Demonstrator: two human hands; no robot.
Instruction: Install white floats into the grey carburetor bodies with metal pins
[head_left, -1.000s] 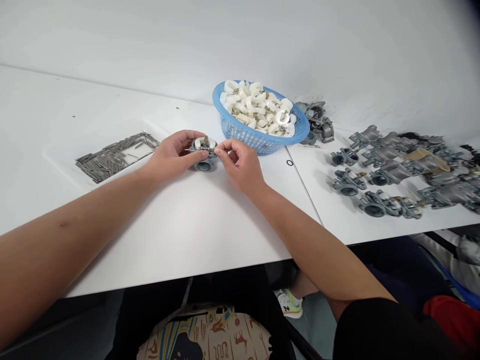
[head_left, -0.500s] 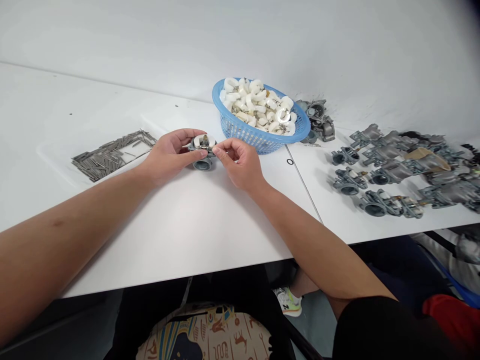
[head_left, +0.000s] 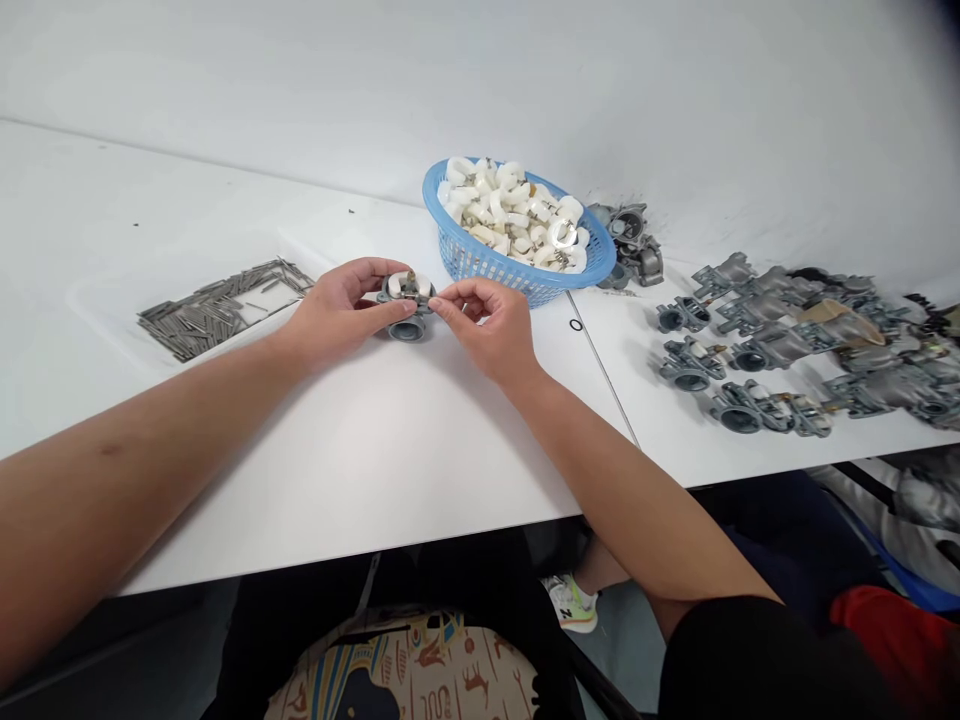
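Observation:
A grey metal carburetor body (head_left: 407,329) with a white plastic float (head_left: 421,286) in its top is held just over the white table. My left hand (head_left: 341,308) grips it from the left, thumb across the near side and fingers round the back. On the other side, my right hand (head_left: 487,325) has thumb and index finger pinched together at the body's right edge, by the float. Whatever lies between those fingertips is too small to make out. A brass piece stands up in the middle of the body.
Behind my hands, a blue plastic basket (head_left: 520,268) holds many white floats. At left, a clear tray (head_left: 101,300) contains thin metal pins (head_left: 191,318). Several carburetors (head_left: 776,345) cover the table's right part. A black ring (head_left: 576,325) lies near the table seam.
My right hand has shifted slightly to the right, its fingertips still at the carburetor's edge. My left hand keeps its grip. The whole view has turned a little.

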